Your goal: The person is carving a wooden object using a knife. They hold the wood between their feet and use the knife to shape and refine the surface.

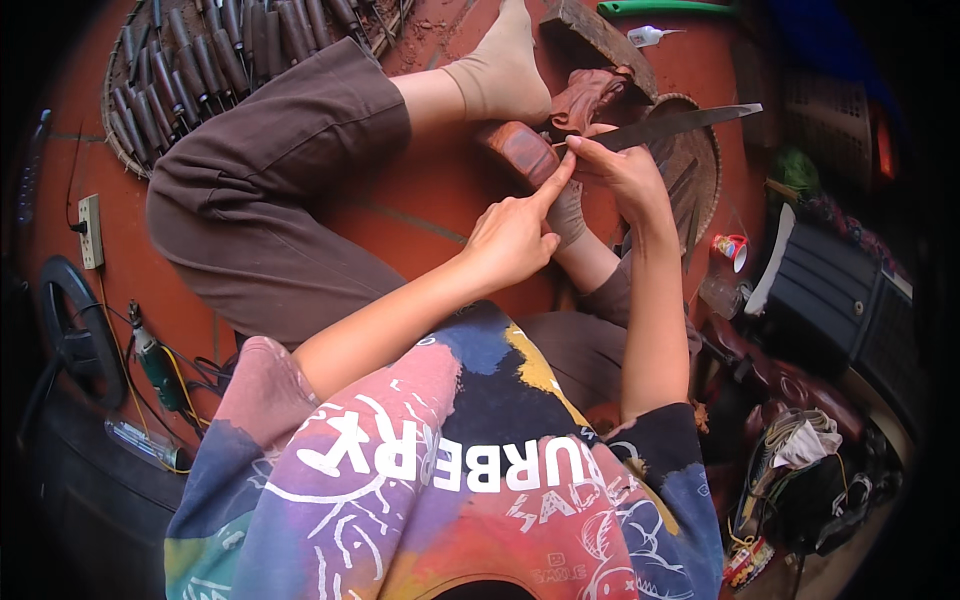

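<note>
My right hand (pixel 628 180) is closed around a long flat dark metal blade (pixel 685 124), its thumb laid along the near end. The blade's broad end sticks out to the right past the hand. My left hand (pixel 508 238) reaches in with its index finger stretched to the thin near end by the right thumb; its other fingers are curled and hold nothing visible. Just beyond the fingertip is a reddish-brown wooden block (pixel 525 152) between my feet. Behind it lies a carved reddish wooden piece (pixel 592 98), partly hidden by the right hand.
A round woven tray (pixel 118 118) of several dark-handled tools sits at the far left. Another basket (pixel 712 165) with metal tools stands right of my hands. A rough wooden beam (pixel 600 45) lies ahead. A green rotary tool (pixel 150 355) and power strip (pixel 91 232) are left; a cup (pixel 730 250) is right.
</note>
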{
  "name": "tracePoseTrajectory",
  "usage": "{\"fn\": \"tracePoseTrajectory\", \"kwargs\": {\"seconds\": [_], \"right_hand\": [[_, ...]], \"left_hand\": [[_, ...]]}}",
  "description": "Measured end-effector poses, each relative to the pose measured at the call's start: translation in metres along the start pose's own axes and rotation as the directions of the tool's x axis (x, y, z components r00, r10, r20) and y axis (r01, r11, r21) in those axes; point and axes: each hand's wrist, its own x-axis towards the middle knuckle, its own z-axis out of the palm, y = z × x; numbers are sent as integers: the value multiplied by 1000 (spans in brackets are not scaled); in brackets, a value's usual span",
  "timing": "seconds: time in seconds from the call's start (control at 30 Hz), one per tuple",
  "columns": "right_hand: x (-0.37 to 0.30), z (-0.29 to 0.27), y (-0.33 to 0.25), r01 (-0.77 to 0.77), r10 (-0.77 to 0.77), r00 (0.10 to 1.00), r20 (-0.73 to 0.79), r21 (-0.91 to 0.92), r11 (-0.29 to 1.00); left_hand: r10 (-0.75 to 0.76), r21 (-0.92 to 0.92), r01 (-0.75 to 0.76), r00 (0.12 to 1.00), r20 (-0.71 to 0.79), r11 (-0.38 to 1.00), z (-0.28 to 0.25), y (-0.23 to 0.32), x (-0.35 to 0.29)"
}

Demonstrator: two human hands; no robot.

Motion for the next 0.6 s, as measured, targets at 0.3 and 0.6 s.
{"fn": "tracePoseTrajectory", "kwargs": {"seconds": [0.3,0.6], "right_hand": [[-3,2,6,24,-24,1000,5,106,994],[-5,4,13,32,-34,999,9,152,988]], "left_hand": [[8,-7,-8,1000,-1,1000,0,-1,2],[4,32,-3,1000,-6,999,6,-4,-4]]}}
